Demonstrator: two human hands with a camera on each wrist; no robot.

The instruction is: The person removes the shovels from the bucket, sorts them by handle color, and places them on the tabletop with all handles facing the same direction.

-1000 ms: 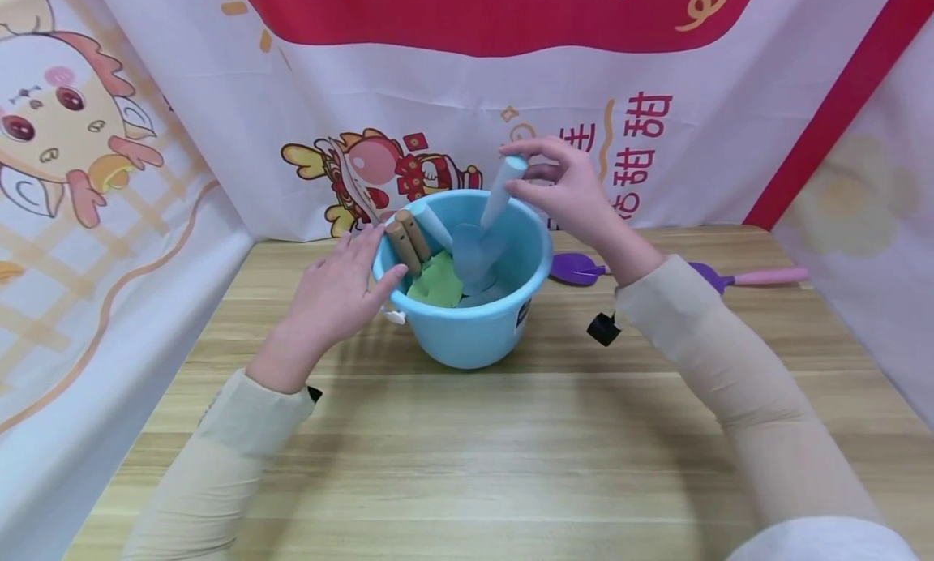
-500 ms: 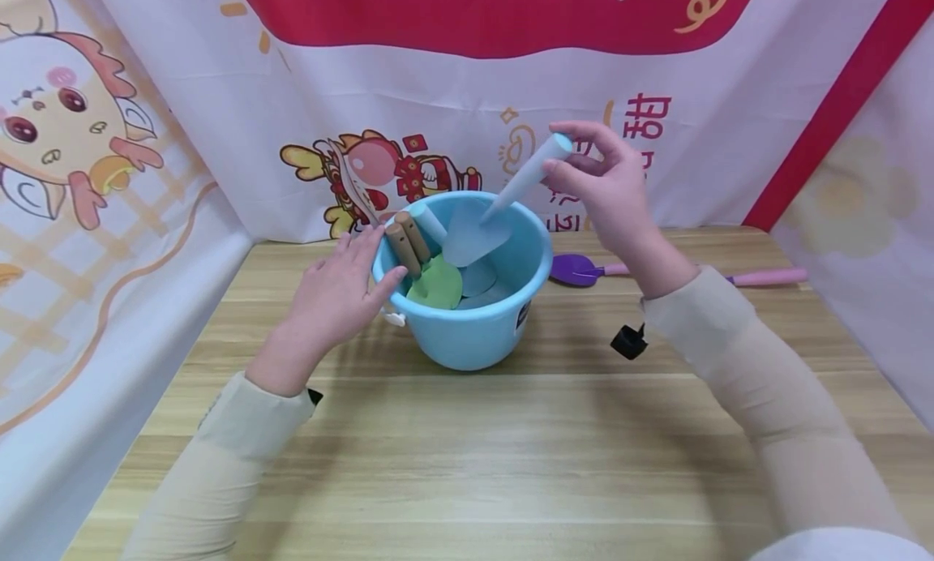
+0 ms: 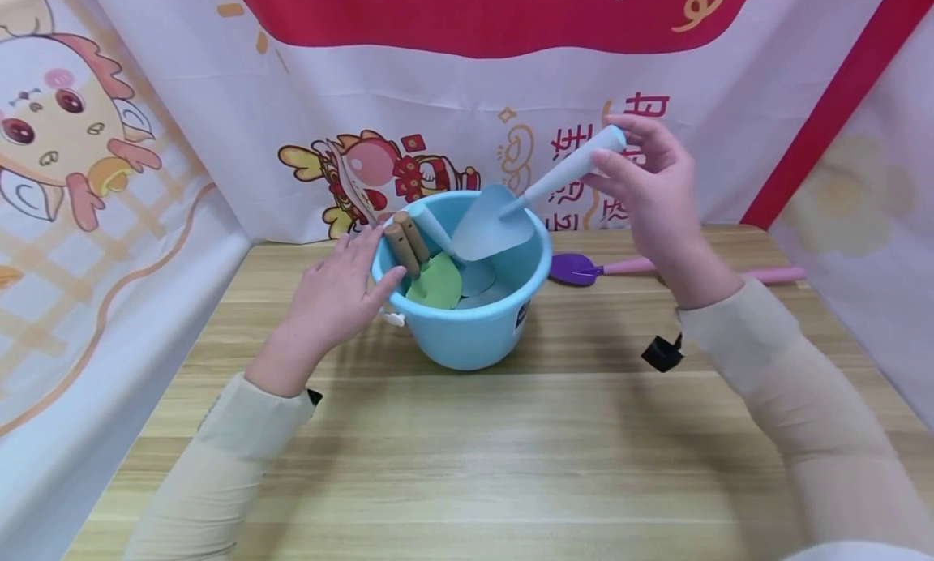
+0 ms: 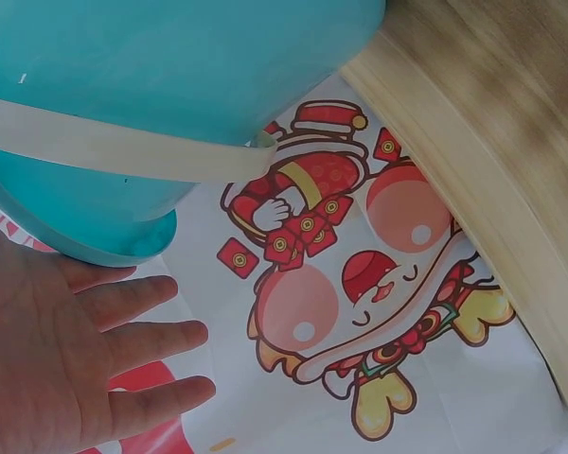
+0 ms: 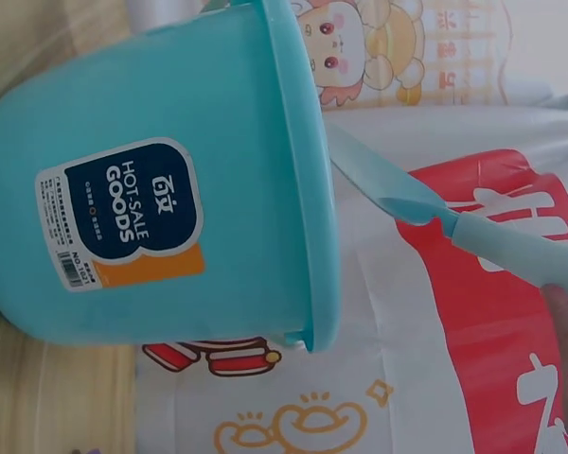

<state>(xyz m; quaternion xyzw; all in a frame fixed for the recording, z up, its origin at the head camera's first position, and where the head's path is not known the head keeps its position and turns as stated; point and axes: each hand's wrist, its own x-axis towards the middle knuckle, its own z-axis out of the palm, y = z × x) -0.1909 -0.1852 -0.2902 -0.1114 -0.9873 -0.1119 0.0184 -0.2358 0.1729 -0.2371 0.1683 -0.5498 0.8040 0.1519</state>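
Note:
A light-blue bucket [image 3: 467,334] stands on the wooden table. My left hand [image 3: 339,289] rests on its left rim, fingers extended; in the left wrist view those fingers [image 4: 142,340] spread beside the rim. Pinched by its handle end, a pale blue toy shovel [image 3: 503,224] slants from my right hand [image 3: 660,188], its blade over the bucket's mouth. The right wrist view has the shovel [image 5: 398,194] just beyond the rim, with only part of the hand at the edge. Inside the bucket are brown handles [image 3: 404,245], a green blade [image 3: 438,284] and another pale blue handle [image 3: 434,227].
A purple shovel with a pink handle [image 3: 576,269] lies on the table [image 3: 467,464] right of the bucket. Another pink handle [image 3: 777,275] lies farther right, partly behind my right arm. A printed cloth [image 3: 438,91] hangs behind the table.
My right hand has moved up and to the right, drawing the pale blue shovel out until its blade is above the rim. The left hand has stayed in place.

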